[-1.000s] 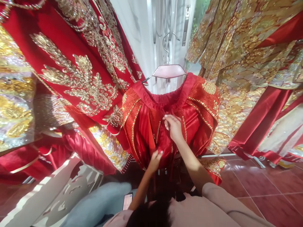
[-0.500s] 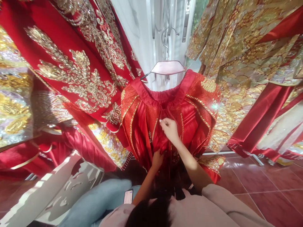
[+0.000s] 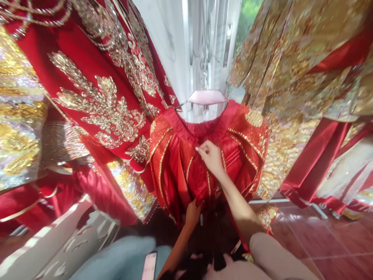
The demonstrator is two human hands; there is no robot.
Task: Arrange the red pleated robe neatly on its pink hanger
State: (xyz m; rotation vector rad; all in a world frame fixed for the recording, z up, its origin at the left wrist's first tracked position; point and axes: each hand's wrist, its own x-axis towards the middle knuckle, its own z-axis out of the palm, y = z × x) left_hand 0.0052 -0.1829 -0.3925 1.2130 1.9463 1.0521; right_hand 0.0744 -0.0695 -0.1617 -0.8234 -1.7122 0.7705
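Red garment (image 3: 194, 175): hangs below hanger (image 3: 206, 97), long axis running down from it, in front of both hands | right hand (image 3: 211, 157): nearer hanger, fingers curled at garment's front, hold unclear | left hand (image 3: 192, 214): farther below hanger, half-curled against lower folds, grip unclear

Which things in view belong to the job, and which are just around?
Job:
- pleated garment, both hands at its front
- right hand, higher
- left hand, lower
- hanger, bearing the garment

Just around:
- phone
- gold garment, right
- embroidered red garment, left
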